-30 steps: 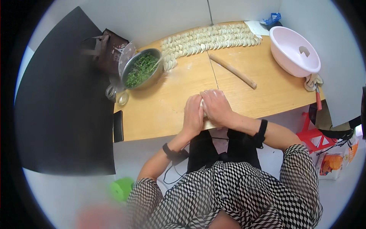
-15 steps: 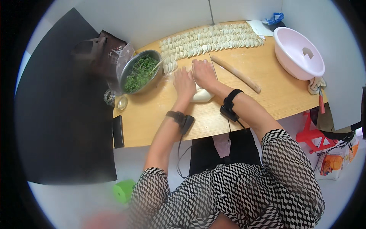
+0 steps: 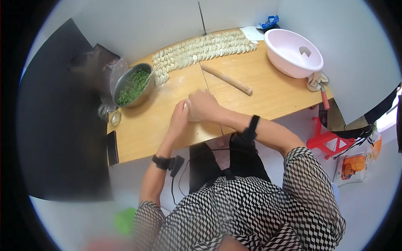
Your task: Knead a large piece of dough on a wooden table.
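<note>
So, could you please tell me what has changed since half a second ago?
The left hand and right hand drew back toward the near edge of the table, and now cover most of the dough. Nothing was visibly let go. The view shifted too, but the rolling pin, dumplings, metal bowl and pink basin stayed in place.

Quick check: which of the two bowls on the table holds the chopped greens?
The grey metal bowl on the left: chopped greens show inside it. The other, the pale pink basin on the right, shows no greens.
</note>
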### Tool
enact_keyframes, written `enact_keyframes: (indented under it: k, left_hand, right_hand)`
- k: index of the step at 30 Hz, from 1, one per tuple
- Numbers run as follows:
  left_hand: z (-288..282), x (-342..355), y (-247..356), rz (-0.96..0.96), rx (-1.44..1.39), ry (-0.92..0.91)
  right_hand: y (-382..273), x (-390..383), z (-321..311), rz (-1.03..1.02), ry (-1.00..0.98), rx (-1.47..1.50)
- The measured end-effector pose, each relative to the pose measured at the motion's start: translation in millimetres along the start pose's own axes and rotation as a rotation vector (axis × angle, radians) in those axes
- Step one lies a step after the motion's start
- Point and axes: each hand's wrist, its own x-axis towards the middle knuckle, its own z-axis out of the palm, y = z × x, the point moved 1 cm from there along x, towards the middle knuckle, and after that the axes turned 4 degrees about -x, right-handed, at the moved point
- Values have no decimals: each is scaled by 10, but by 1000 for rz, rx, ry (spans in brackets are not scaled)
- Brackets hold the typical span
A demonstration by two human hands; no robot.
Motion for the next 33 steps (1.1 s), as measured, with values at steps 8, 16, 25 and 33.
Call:
enact_keyframes:
  k: [8, 16, 25, 33]
  left_hand:
    - [325, -635, 81, 498, 312, 217]
    - [134, 73, -118, 269, 198, 224]
    - [38, 850, -211, -37, 443, 477]
    - [-88, 1099, -154, -6, 339, 233]
  right_hand:
    - [-172, -845, 82, -303, 600, -44]
    - [-38, -33, 92, 12, 321, 119]
    - [285, 850, 112, 113, 479, 3]
    - [731, 1148, 129, 352, 333, 848]
